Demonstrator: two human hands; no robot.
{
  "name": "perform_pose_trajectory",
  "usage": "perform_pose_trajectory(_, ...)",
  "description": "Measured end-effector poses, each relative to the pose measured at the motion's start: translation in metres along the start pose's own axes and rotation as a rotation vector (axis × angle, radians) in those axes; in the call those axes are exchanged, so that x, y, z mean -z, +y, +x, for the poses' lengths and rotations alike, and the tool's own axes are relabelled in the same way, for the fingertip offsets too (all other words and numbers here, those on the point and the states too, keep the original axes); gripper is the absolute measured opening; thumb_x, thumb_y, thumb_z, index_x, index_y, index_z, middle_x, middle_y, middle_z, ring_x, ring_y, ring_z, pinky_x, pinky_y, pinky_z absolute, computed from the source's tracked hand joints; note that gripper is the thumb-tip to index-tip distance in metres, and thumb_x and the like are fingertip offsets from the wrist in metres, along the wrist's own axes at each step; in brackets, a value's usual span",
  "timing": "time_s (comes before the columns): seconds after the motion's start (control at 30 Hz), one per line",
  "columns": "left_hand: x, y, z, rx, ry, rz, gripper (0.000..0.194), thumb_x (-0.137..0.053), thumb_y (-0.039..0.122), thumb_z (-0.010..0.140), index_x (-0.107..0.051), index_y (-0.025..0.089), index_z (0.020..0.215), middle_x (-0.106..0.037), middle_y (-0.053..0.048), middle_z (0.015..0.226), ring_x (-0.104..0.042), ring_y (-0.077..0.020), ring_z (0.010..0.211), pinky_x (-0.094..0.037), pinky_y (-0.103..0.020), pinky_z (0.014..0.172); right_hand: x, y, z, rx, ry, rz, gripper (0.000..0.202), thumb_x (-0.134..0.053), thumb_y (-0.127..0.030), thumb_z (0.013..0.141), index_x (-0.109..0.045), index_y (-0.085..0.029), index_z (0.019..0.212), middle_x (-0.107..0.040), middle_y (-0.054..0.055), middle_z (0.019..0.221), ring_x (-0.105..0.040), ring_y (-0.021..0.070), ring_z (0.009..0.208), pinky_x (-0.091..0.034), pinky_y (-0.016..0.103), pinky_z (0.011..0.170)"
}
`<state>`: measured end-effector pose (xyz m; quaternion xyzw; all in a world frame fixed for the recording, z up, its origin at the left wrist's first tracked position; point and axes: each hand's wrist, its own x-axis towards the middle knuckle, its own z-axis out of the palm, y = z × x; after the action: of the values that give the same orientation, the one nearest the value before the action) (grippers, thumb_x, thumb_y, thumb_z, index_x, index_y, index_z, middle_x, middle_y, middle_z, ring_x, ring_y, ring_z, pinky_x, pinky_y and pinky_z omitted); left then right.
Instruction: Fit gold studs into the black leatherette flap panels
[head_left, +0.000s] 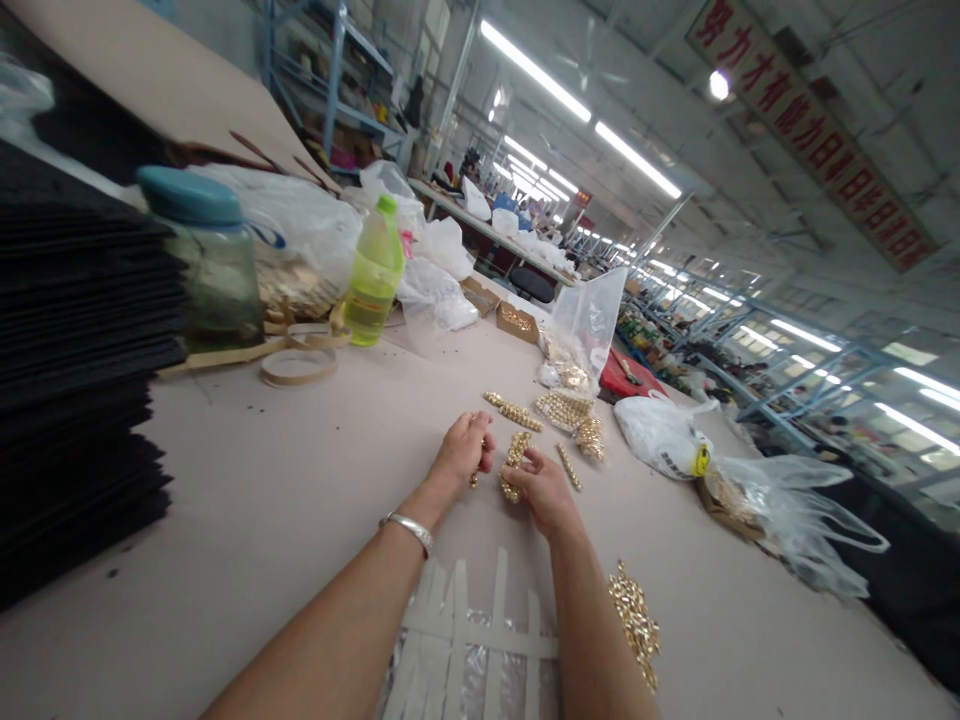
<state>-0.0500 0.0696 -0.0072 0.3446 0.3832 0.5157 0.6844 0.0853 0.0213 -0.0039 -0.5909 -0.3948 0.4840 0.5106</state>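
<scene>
My left hand (466, 447), with a silver bangle on its wrist, is closed, and a small gold piece (473, 481) shows below its fingers. Just to the right, my right hand (538, 485) pinches a gold chain (515, 462) between thumb and fingers. Beyond both hands lies a row of gold pieces (516, 412). A short gold strip (569, 467) rests right of my right hand, near bunched gold chains (566, 409). Loose gold pieces (636, 622) are heaped beside my right forearm. Between my forearms are pale strips (457, 640) over clear plastic.
Black stacked sheets (82, 350) rise at the left, beside a blue-lidded jar (214, 270) and a green bottle (375, 275). A tape roll (298, 366) lies nearby. Small boxes (517, 322) stand at the back; plastic bags (660, 435) are on the right.
</scene>
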Motion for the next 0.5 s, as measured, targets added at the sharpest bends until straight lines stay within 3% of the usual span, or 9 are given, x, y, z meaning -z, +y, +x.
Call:
perform_pose_trajectory(0.27, 0.003, 0.004, 0.002, 0.016, 0.017, 0.115, 0.031, -0.056, 0.043, 0.095, -0.061, 0.015, 0.109, -0.066, -0.004, 0.096, -0.063, -0.0141, 0.073, -0.056, -0.031, 0.064, -0.01, -0.027, 0.011, 0.085, -0.105, 0.003, 0.032, -0.082, -0.035, 0.059, -0.064, -0.016, 0.076, -0.056, -0.004, 0.061, -0.047, 0.0088, 0.052, -0.034, 0.021, 0.048)
perform_pose_trajectory(0.5, 0.001, 0.004, 0.0, -0.025, -0.01, 0.316, 0.03, -0.057, 0.043, 0.094, -0.062, 0.015, 0.104, -0.065, -0.002, 0.09, -0.062, -0.0126, 0.068, -0.055, -0.028, 0.06, -0.03, -0.012, 0.009, 0.167, -0.016, 0.018, 0.039, -0.073, -0.053, 0.07, -0.064, -0.017, 0.08, -0.054, -0.004, 0.06, -0.046, 0.0107, 0.051, -0.036, 0.024, 0.05)
